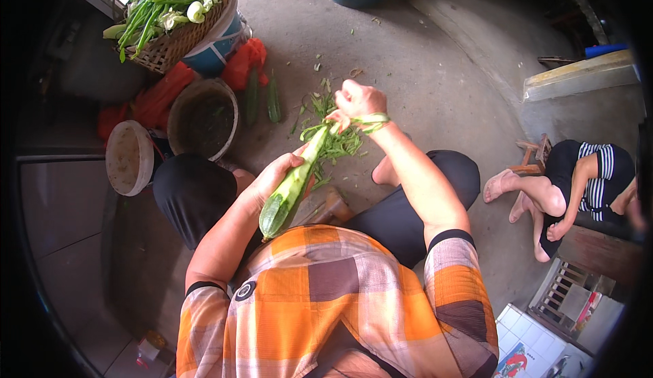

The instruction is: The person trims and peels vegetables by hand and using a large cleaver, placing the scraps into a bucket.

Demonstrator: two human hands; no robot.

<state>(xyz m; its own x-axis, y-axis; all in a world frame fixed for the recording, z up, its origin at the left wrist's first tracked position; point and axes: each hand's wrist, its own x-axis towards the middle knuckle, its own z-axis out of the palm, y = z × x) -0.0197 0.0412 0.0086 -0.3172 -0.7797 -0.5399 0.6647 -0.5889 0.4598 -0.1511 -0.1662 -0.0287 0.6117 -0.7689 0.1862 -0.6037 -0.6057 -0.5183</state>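
A long green gourd, partly peeled to pale flesh, slants up from near my shirt, its dark unpeeled end towards me. My left hand is wrapped around its middle from the left. At the gourd's far end, my right hand has its fingers curled in; any tool inside it is hidden. Green peel strips hang across my right wrist. Below the gourd, a loose heap of peelings lies on the concrete floor between my feet.
Two more gourds lie beside a red plastic bag. A round basin and a tilted bucket stand left. Upper left, a wicker basket holds greens. Another person sits at the right near a wooden stool.
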